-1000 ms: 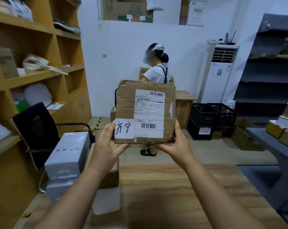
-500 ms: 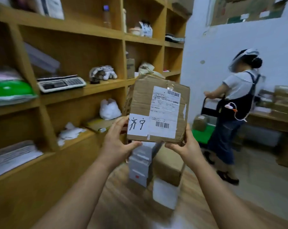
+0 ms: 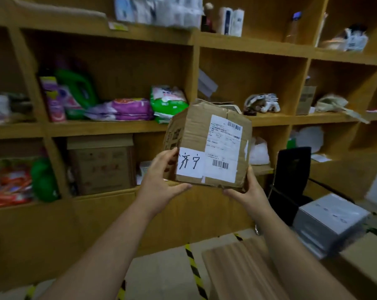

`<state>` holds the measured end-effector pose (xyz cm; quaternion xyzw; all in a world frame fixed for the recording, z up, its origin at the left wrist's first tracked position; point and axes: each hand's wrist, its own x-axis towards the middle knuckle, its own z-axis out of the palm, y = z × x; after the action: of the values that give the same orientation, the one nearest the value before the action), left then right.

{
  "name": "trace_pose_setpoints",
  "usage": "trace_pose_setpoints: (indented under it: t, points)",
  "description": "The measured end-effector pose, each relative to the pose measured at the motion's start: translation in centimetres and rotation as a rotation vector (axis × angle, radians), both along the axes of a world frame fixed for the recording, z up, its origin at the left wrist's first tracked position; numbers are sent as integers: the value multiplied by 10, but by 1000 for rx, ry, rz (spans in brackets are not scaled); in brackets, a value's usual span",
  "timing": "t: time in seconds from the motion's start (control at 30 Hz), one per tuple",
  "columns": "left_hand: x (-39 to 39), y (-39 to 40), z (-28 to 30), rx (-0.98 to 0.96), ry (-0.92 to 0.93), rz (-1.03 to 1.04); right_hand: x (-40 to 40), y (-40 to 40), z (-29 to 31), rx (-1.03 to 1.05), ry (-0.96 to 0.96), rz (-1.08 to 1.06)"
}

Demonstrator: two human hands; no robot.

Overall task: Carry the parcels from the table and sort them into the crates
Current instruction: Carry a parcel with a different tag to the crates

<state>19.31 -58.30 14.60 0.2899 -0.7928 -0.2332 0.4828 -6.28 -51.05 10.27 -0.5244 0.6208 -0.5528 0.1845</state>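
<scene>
A worn brown cardboard parcel [image 3: 196, 135] with a white shipping label and a handwritten white sticker is held up at chest height in front of me. My left hand [image 3: 161, 182] grips its lower left corner, thumb underneath and fingers on the side. At the lower right edge my right hand [image 3: 246, 191] holds the box from below and behind. No crate is in view.
A tall wooden shelf unit [image 3: 196, 46] full of packets, bottles and boxes fills the view ahead. A black chair [image 3: 291, 174] and stacked grey boxes [image 3: 328, 221] stand at the right. The wooden table corner [image 3: 244, 265] lies below, with yellow-black floor tape [image 3: 193, 267] beside it.
I have turned left with the parcel still in both hands. The person by the far table and the black crates have left the view; the shelves now face me.
</scene>
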Motion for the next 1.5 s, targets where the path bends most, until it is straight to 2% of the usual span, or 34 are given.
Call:
trace_pose_setpoints:
  t: [0.37, 0.67, 0.77, 0.97, 1.2, 1.5]
  points:
    - [196, -120, -18, 33, 24, 335, 184, -181, 23, -48, 101, 279]
    - [356, -126, -53, 174, 118, 706, 357, -273, 7, -68, 185, 630]
    - [393, -111, -58, 158, 137, 838, 411, -294, -1, -64, 171, 764]
    - [445, -82, -58, 119, 129, 1090, 504, -326, -7, -115, 132, 1064]
    - [459, -69, -57, 106, 177, 1345, 574, -361, -12, -200, 71, 1350]
    - [477, -31, -95, 211, 236, 1603, 653, -354, -55, -35, 58, 1648]
